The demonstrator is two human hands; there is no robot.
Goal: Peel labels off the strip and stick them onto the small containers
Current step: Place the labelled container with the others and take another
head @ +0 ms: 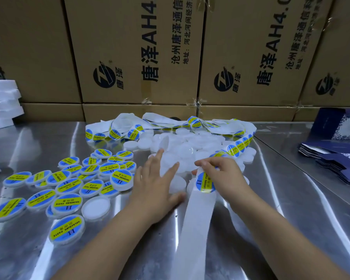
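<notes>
Label (205, 183) lies just below right fingers (206, 164) pinching the strip (192, 219).

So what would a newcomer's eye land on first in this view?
The spread of blue-and-yellow labelled containers on the left of the steel table, beside a heap of plain white containers at centre. Next, the right hand pinching the label strip in front of that heap, the left hand spread flat over the white ones. Behind stands a wall of printed cardboard boxes.
</notes>
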